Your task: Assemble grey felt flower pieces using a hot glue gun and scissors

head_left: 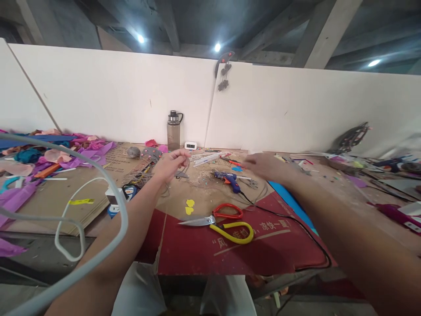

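Observation:
My left hand (171, 163) reaches out over the cardboard-covered table (204, 197) with its fingers pinched on a thin wire (186, 169). My right hand (265, 166) stretches forward to the right of it, blurred by motion, above a blue glue gun (228, 179). Closer to me, scissors (221, 223) with one red and one yellow handle lie shut on a red cardboard sheet (230, 245). Two small yellow pieces (190, 206) lie just behind the blades.
A grey water bottle (173, 130) and a small white clock (190, 145) stand by the white back wall. Pink and purple paper scraps (66, 151) pile at the left. A white cable (82, 219) loops near my left arm. Tools and clutter (378, 171) fill the right.

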The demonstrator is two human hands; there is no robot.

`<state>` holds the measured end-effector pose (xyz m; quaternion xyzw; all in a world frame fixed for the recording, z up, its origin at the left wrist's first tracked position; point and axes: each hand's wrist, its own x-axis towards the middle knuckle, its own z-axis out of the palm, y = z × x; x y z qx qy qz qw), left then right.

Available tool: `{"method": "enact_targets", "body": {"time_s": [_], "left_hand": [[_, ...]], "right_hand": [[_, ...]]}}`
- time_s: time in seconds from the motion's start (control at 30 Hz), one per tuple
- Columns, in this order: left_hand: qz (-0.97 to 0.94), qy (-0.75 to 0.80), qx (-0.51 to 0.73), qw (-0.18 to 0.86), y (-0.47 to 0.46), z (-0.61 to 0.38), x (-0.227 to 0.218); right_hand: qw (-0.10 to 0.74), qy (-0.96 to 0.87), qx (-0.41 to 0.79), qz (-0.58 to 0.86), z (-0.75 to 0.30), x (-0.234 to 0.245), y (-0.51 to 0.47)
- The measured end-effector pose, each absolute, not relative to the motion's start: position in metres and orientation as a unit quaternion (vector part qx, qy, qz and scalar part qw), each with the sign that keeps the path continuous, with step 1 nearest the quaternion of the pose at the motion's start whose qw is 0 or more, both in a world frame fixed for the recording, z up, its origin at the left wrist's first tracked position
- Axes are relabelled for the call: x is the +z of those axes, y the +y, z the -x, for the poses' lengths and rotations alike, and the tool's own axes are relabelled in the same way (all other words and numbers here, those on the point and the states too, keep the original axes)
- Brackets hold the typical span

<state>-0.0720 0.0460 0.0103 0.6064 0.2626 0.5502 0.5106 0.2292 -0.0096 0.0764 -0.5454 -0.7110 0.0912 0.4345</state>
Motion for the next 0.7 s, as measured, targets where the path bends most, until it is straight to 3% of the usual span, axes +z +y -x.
{"method": "enact_targets", "body": {"time_s": [0.1, 0.23, 0.33, 0.5, 0.7], "left_hand": [[-0.644, 0.259, 0.469, 0.546, 0.037, 0.057, 0.012], [-0.654, 0.288, 0.418, 0.561, 0.028, 0.045, 0.016], [-0.628, 0.295, 0.435, 0.574, 0.028, 0.045, 0.019], [-0.563, 0.324, 0.472, 0.596, 0.033, 0.047, 0.022], [-0.603, 0.343, 0.406, 0.595, 0.030, 0.043, 0.029]], "right_hand": [[0.356, -0.769, 0.130, 0.515, -0.191, 0.045, -0.012], [0.340, -0.770, 0.333, 0.425, -0.138, 0.020, -0.014], [0.347, -0.743, 0.421, 0.387, -0.124, 0.011, -0.012], [0.366, -0.716, 0.411, 0.429, -0.140, 0.012, -0.005], [0.378, -0.692, 0.356, 0.501, -0.168, 0.028, -0.009]]}}
